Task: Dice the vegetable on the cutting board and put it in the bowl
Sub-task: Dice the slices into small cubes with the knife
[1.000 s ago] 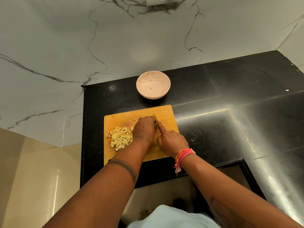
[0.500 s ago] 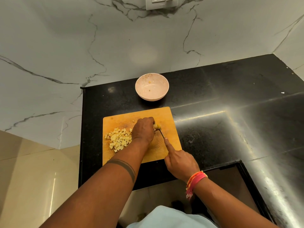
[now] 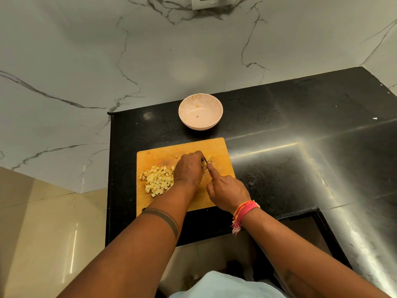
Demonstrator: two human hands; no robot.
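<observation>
A wooden cutting board [image 3: 217, 147] lies on the black counter. A heap of pale yellow diced vegetable [image 3: 158, 179] covers its left half. My left hand [image 3: 189, 168] curls over the uncut vegetable piece [image 3: 208, 158] at the board's middle, hiding most of it. My right hand [image 3: 226, 191] grips a knife [image 3: 206, 163] by its handle, index finger along the blade's back; the blade goes down into the piece beside my left fingertips. A pale pink bowl [image 3: 211, 123] stands behind the board, holding only a few scraps.
The black counter [image 3: 300, 130] stretches to the right and back. A marble wall [image 3: 86, 72] rises behind and to the left, with a socket plate [image 3: 211, 2] at the top. The counter's left edge drops to a beige floor [image 3: 43, 233].
My right hand drew the knife back toward me, then pushed it forward again into the piece. My left hand stayed curled over the vegetable.
</observation>
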